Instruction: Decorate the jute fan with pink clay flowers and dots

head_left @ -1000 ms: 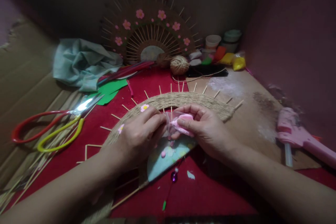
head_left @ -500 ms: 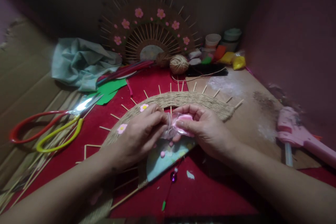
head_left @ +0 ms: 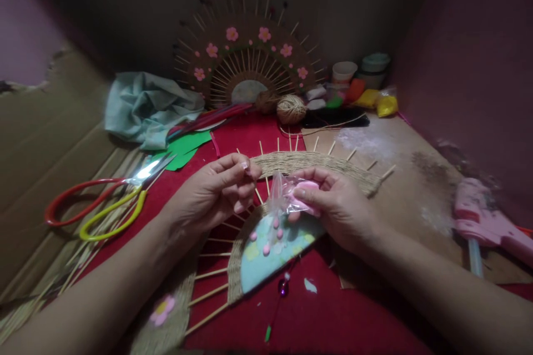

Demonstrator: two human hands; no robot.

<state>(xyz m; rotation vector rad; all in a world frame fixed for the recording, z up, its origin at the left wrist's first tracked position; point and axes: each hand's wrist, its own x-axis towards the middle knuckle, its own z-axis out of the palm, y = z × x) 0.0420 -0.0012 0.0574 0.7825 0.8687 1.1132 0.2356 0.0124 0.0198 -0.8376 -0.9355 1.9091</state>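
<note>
My right hand (head_left: 339, 205) pinches a small clear plastic bag (head_left: 278, 191) with pink modelling clay (head_left: 307, 188) inside; the bag's loose end points left. Just left of it, my left hand (head_left: 212, 188) has thumb and forefinger pressed together. A tiny pinkish spot shows at those fingertips, too small to name. Beneath both hands lies a fan-shaped piece of woven twine (head_left: 287, 162) on thin wooden sticks. Several small pink balls (head_left: 266, 249) rest on its pale blue half-round centre (head_left: 258, 274). One pink flower (head_left: 162, 310) sits on the lower left of the twine band; my left arm covers part of it.
Scissors (head_left: 112, 194) lie left near loose sticks. A pink glue gun (head_left: 478, 211) is at right on brown board. Behind stand a flowered fan (head_left: 245, 61), a twine ball (head_left: 291, 109), cloth (head_left: 145, 105), green sheets (head_left: 183, 150), a white cup (head_left: 344, 71) and yellow clay (head_left: 387, 104).
My left hand has let go of the bag and moved up and left, its fingers turned upward. My right hand still holds the bag. The view has shifted slightly.
</note>
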